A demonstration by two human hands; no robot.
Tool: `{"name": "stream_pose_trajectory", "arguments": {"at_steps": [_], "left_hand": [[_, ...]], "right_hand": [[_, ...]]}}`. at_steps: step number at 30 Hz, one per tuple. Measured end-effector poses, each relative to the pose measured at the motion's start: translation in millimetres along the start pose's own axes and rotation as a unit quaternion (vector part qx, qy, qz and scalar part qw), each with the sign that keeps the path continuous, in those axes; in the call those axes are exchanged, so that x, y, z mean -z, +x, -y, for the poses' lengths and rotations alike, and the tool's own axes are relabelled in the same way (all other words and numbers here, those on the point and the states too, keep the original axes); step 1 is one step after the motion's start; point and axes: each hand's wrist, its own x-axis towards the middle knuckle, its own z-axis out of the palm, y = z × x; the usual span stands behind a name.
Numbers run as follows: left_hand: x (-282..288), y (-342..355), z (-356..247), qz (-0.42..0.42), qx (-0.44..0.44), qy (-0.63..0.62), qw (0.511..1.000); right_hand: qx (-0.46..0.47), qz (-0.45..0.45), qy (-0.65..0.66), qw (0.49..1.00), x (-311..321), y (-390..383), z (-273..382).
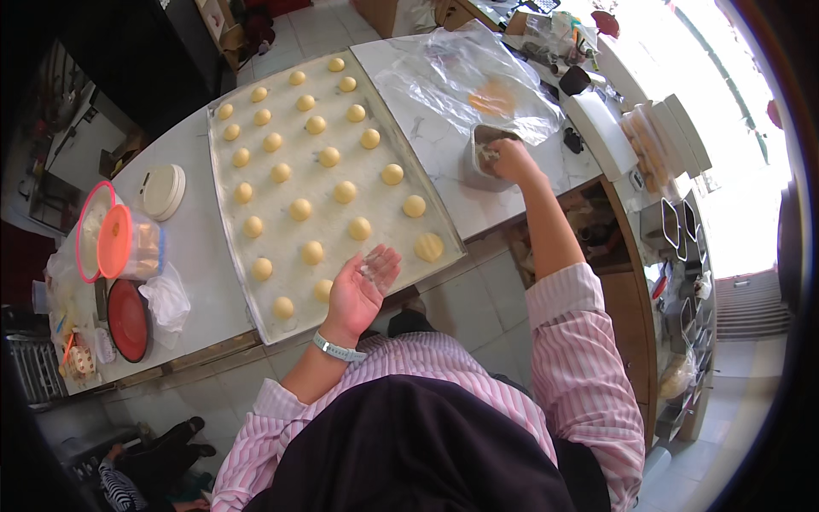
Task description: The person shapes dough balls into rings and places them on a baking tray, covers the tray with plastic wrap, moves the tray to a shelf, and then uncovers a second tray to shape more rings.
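Note:
My left hand (363,286) is palm up above the near edge of a large baking tray (328,247), its fingers stretched out and a whitish smear or crumbs on them. Rows of round, pale yellow dough balls (359,228) lie spaced out on the tray. One flattened dough piece (428,247) sits at the near right corner, beside my left hand. My right hand (510,162) reaches into a grey rectangular tin (479,171) right of the tray, fingers curled at a pale substance inside. The tin's wall partly hides what the fingertips hold.
A clear plastic sheet (461,77) lies crumpled behind the tin. On the left stand tubs with a pink rim and an orange lid (115,241), a white round lid (162,191), a red dish (129,320) and a white cloth (167,299). Stacked containers (657,141) stand at right.

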Motion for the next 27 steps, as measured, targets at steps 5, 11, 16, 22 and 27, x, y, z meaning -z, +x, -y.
{"name": "stream_pose_trajectory", "arguments": {"at_steps": [5,11,16,22,27], "left_hand": [[-9.7,11.4,17.4,0.011,0.045,-0.006,0.999],[-16.0,18.7,15.4,0.017,0.060,-0.002,0.998],[-26.2,29.4,26.5,0.075,0.115,-0.053,0.989],[-8.6,18.8,-9.3,0.021,-0.032,-0.013,0.999],[-8.8,8.3,-28.9,0.035,-0.068,-0.018,0.997]], "right_hand": [[-0.060,0.127,-0.044,0.989,8.4,9.5,-5.6],[0.122,-0.047,0.105,0.986,13.8,-54.9,51.5],[0.182,0.070,0.076,0.978,-32.5,-186.6,108.5],[0.191,0.058,-0.094,0.975,-40.8,-180.2,105.3],[0.230,0.123,-0.104,0.960,-54.2,-167.4,91.8]]}}
